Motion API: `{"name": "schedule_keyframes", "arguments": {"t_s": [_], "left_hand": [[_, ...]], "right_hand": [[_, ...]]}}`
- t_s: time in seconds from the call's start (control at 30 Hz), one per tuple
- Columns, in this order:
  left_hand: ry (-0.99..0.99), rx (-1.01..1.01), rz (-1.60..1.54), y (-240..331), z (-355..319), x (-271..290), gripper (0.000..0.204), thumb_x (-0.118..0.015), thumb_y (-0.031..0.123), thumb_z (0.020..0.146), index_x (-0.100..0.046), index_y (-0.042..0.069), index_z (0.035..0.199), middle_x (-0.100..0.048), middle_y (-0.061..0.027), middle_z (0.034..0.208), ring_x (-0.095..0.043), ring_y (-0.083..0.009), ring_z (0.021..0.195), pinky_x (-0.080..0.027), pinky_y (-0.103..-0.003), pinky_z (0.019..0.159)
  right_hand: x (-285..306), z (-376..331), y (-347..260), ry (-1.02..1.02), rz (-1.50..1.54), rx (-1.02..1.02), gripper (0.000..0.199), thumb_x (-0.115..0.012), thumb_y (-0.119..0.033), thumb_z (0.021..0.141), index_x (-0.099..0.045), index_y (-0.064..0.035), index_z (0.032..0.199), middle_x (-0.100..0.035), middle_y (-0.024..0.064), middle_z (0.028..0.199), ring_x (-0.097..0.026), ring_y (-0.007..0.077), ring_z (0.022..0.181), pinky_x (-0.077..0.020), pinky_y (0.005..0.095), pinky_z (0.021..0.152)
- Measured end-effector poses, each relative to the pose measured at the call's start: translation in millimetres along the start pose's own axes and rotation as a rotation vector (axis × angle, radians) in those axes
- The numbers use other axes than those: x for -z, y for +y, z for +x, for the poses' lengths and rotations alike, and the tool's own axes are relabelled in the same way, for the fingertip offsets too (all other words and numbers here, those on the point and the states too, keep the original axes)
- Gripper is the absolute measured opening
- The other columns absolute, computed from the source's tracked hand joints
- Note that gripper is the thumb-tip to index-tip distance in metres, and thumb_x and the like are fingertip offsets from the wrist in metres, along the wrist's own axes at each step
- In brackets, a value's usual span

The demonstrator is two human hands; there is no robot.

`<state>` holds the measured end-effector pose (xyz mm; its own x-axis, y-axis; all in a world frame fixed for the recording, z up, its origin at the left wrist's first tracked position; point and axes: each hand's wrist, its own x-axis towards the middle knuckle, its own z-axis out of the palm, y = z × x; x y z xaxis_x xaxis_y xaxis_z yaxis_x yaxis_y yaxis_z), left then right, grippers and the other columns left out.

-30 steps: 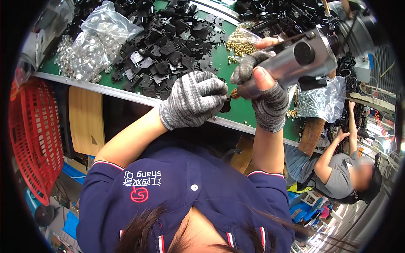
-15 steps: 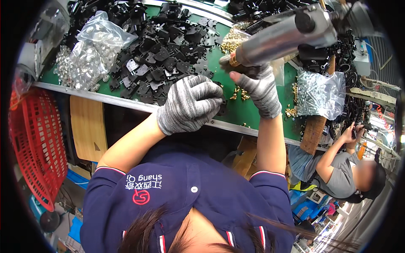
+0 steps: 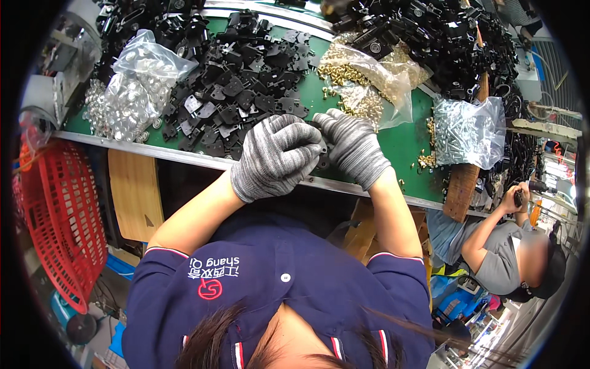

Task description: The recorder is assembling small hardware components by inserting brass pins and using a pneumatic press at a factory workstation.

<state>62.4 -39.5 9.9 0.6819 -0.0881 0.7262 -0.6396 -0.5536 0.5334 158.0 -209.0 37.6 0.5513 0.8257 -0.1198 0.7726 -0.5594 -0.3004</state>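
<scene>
Both my hands wear grey striped knit gloves with bare wrists and meet over the front edge of the green bench. My left hand [image 3: 276, 158] is closed, its fingers curled around a small black metal part [image 3: 323, 161] that is mostly hidden. My right hand [image 3: 355, 147] comes in from the other side with fingers bent together against the same part; whether it pinches anything else is hidden. Just beyond the left hand spreads a heap of flat black metal brackets [image 3: 246, 80]. Brass-coloured screws [image 3: 344, 74] lie loose and in a clear bag beyond the right hand.
At the left sits a clear bag of round silver pieces [image 3: 138, 92]. A bag of silver screws [image 3: 468, 132] lies at the right by a wooden strip [image 3: 461, 190]. More black parts [image 3: 393, 31] are piled behind. A red basket [image 3: 64, 215] stands left; another person [image 3: 498, 252] works at right.
My right hand has left the silver power tool and moved left and down to the left hand. The tool no longer shows over the bench. My left hand has barely moved.
</scene>
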Motion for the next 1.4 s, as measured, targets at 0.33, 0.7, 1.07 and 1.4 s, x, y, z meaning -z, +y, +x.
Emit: {"name": "schedule_keyframes", "arguments": {"t_s": [0.33, 0.7, 1.07, 1.4], "left_hand": [[-0.001, 0.013, 0.023, 2.1, 1.8, 0.0, 0.020, -0.078, 0.007, 0.070, -0.070, 0.008, 0.088, -0.067, -0.0063, 0.092, -0.066, -0.0267, 0.075, -0.054, -0.038, 0.063], [0.010, 0.053, -0.002, -0.2, -2.7, 2.3, 0.020, -0.078, 0.008, 0.069, -0.070, 0.008, 0.088, -0.066, -0.0060, 0.091, -0.065, -0.0260, 0.073, -0.053, -0.038, 0.060], [0.017, 0.033, -0.021, -0.9, -3.0, 0.7, 0.020, -0.078, 0.007, 0.069, -0.070, 0.009, 0.087, -0.065, -0.0056, 0.090, -0.064, -0.0260, 0.073, -0.052, -0.038, 0.059], [0.018, 0.015, -0.060, -1.3, -0.9, 1.9, 0.026, -0.078, 0.000, 0.066, -0.069, 0.005, 0.089, -0.065, -0.0087, 0.087, -0.064, -0.0281, 0.072, -0.052, -0.039, 0.060]], "right_hand": [[-4.1, -5.2, 9.3, 0.135, -0.080, 0.093, 0.015, -0.068, -0.016, 0.088, -0.069, -0.0069, 0.101, -0.065, 0.0075, 0.079, -0.066, 0.0267, 0.066, -0.0533, 0.0376, 0.060], [31.7, -23.7, -13.4, 0.011, 1.356, -0.478, 0.010, -0.074, -0.011, 0.088, -0.073, -0.0016, 0.088, -0.066, 0.0003, 0.070, -0.053, 0.0027, 0.054, -0.0414, 0.0199, 0.050], [14.7, -38.2, -28.0, 0.187, 1.223, -0.444, 0.013, -0.078, -0.007, 0.085, -0.072, -0.0010, 0.095, -0.067, -0.0010, 0.076, -0.057, 0.0026, 0.068, -0.0456, 0.0197, 0.059], [69.4, 2.6, -5.1, 0.867, 1.012, 0.126, 0.077, -0.085, -0.013, 0.075, -0.046, -0.0051, 0.141, -0.065, 0.0071, 0.103, -0.064, 0.0210, 0.102, -0.0531, 0.0395, 0.098]]}}
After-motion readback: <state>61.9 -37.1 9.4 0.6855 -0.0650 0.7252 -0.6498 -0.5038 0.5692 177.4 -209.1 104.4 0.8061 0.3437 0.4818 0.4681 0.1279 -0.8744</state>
